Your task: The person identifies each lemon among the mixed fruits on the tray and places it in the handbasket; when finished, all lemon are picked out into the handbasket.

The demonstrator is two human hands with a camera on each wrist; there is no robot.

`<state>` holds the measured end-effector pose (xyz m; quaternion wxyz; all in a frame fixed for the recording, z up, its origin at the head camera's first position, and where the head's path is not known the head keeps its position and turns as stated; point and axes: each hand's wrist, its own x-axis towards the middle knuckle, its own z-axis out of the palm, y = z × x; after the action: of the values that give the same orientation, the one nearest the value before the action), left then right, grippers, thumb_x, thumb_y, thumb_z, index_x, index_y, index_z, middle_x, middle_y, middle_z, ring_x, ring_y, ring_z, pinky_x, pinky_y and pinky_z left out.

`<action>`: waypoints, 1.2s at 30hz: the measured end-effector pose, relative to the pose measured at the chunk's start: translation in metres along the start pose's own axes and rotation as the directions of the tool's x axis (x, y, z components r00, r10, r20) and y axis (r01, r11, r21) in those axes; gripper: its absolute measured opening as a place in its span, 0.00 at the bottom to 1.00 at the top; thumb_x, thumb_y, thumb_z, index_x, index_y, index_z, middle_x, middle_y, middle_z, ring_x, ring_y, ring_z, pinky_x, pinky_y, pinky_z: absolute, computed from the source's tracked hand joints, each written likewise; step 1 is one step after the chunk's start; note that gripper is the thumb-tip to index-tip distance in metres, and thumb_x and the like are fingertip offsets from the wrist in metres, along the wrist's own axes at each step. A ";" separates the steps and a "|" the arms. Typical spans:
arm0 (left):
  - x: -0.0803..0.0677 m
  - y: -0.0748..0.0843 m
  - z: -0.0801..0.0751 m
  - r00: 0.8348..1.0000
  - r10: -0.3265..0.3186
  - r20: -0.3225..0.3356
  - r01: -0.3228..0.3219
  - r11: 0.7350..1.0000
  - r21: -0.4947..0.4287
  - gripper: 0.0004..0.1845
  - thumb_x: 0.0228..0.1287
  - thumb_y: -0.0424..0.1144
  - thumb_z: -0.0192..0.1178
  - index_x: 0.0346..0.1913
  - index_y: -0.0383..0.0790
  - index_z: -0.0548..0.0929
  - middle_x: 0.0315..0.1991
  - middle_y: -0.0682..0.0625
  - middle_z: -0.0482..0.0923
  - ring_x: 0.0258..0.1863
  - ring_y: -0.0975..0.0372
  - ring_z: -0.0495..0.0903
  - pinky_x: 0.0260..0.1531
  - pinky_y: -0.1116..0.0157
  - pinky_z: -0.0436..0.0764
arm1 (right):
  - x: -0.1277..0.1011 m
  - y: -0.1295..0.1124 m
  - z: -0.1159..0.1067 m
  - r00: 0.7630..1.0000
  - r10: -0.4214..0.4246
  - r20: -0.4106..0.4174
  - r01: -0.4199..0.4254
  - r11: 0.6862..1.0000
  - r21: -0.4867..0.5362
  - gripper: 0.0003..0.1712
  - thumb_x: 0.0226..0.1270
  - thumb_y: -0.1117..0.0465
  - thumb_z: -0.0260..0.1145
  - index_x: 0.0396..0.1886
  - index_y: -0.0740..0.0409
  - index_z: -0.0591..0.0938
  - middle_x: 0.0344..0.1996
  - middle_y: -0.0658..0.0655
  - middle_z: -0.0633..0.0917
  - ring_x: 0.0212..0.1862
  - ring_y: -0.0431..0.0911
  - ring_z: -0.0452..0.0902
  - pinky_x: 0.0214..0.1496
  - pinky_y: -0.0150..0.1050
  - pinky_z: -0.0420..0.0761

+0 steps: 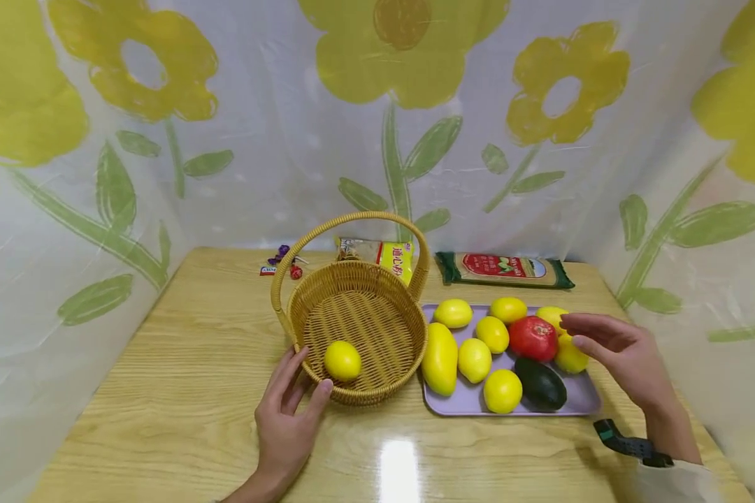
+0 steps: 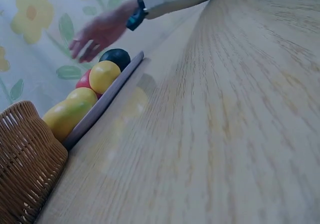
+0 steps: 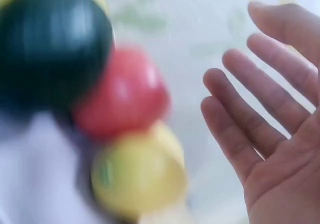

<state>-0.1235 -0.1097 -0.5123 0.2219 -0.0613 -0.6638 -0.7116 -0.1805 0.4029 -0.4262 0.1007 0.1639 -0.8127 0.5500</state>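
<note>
— What have the hands got from where you sit?

— My left hand (image 1: 287, 419) rests with straight fingers against the near outer wall of the wicker basket (image 1: 377, 395), which stands mid-table. One lemon (image 1: 342, 360) lies inside, against its near rim.

— And the other?

— My right hand (image 1: 616, 351) hovers over the far right corner of the lilac tray (image 1: 581, 398), fingers spread and relaxed, holding nothing. Just beneath them sits a yellow lemon (image 1: 569, 358), touching a red tomato (image 1: 533, 338). A dark avocado (image 1: 540, 383) lies by the tray's near right corner.

— Anything sharper from the wrist?

— The right wrist view is blurred, but the palm (image 3: 280, 149) is plainly open beside those three fruits.
</note>
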 end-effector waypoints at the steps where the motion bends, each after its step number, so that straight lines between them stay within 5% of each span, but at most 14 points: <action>1: 0.000 0.000 -0.001 1.000 0.003 0.004 -0.003 1.000 0.000 0.35 0.69 0.19 0.69 0.77 0.36 0.77 0.82 0.34 0.62 0.79 0.56 0.71 0.72 0.63 0.80 | -0.005 0.006 -0.006 0.999 0.013 -0.039 -0.015 0.999 -0.034 0.21 0.73 0.80 0.69 0.64 0.76 0.84 0.55 0.50 0.94 0.55 0.40 0.91 0.56 0.26 0.89; 4: 0.001 0.001 -0.002 1.000 -0.001 0.019 0.001 1.000 -0.008 0.35 0.70 0.19 0.69 0.78 0.37 0.77 0.82 0.35 0.62 0.80 0.47 0.70 0.73 0.61 0.79 | -0.014 0.021 -0.016 0.993 0.022 -0.114 -0.043 0.981 -0.190 0.19 0.70 0.76 0.74 0.60 0.71 0.88 0.50 0.47 0.94 0.50 0.34 0.90 0.53 0.21 0.88; 8: 0.003 0.001 -0.002 1.000 -0.007 0.015 0.007 1.000 -0.017 0.35 0.70 0.19 0.69 0.78 0.38 0.77 0.83 0.36 0.62 0.80 0.39 0.67 0.74 0.60 0.78 | -0.014 0.036 -0.016 0.992 0.009 -0.123 -0.057 0.917 -0.394 0.19 0.63 0.70 0.83 0.55 0.63 0.92 0.49 0.52 0.94 0.49 0.23 0.85 0.52 0.15 0.84; 14: 0.004 0.000 -0.003 1.000 0.001 0.017 -0.001 1.000 -0.009 0.35 0.69 0.19 0.69 0.77 0.36 0.77 0.82 0.34 0.62 0.79 0.41 0.69 0.73 0.60 0.80 | -0.014 0.043 -0.009 0.999 0.036 -0.028 -0.045 0.884 -0.465 0.26 0.61 0.66 0.86 0.59 0.63 0.90 0.54 0.69 0.90 0.52 0.14 0.75 0.52 0.11 0.79; 18: 0.003 -0.001 -0.002 1.000 0.000 0.022 0.000 1.000 -0.003 0.35 0.69 0.19 0.69 0.77 0.35 0.76 0.82 0.33 0.61 0.79 0.40 0.69 0.73 0.60 0.80 | -0.019 0.043 -0.011 0.999 0.036 0.025 -0.021 0.894 -0.448 0.27 0.59 0.70 0.85 0.60 0.63 0.89 0.59 0.70 0.88 0.57 0.14 0.72 0.56 0.10 0.76; 27: 0.003 -0.001 -0.002 1.000 -0.004 0.025 0.004 1.000 0.003 0.35 0.69 0.20 0.70 0.78 0.34 0.76 0.83 0.36 0.62 0.79 0.40 0.69 0.73 0.59 0.80 | -0.024 0.044 -0.026 0.997 0.072 0.012 -0.060 0.897 -0.438 0.30 0.63 0.70 0.83 0.64 0.67 0.85 0.55 0.44 0.88 0.51 0.19 0.79 0.50 0.13 0.82; 31: 0.001 -0.001 -0.002 1.000 -0.010 0.014 0.010 1.000 0.008 0.35 0.69 0.20 0.70 0.78 0.34 0.76 0.83 0.36 0.62 0.79 0.40 0.70 0.73 0.61 0.80 | -0.028 0.031 -0.030 0.996 0.080 -0.047 -0.090 0.953 -0.289 0.27 0.69 0.74 0.77 0.67 0.70 0.82 0.54 0.34 0.88 0.50 0.24 0.85 0.49 0.17 0.86; 36: 0.002 0.000 -0.002 1.000 -0.015 0.005 0.015 1.000 0.009 0.35 0.69 0.22 0.71 0.77 0.38 0.77 0.83 0.38 0.62 0.78 0.34 0.68 0.73 0.61 0.80 | -0.018 -0.009 -0.018 1.000 0.026 0.002 -0.026 1.000 0.013 0.27 0.73 0.83 0.66 0.70 0.75 0.78 0.60 0.46 0.90 0.53 0.37 0.89 0.52 0.26 0.91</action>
<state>-0.1248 -0.1117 -0.5122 0.2153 -0.0571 -0.6678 -0.7102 -0.1608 0.4190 -0.4177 0.0918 0.1544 -0.8112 0.5565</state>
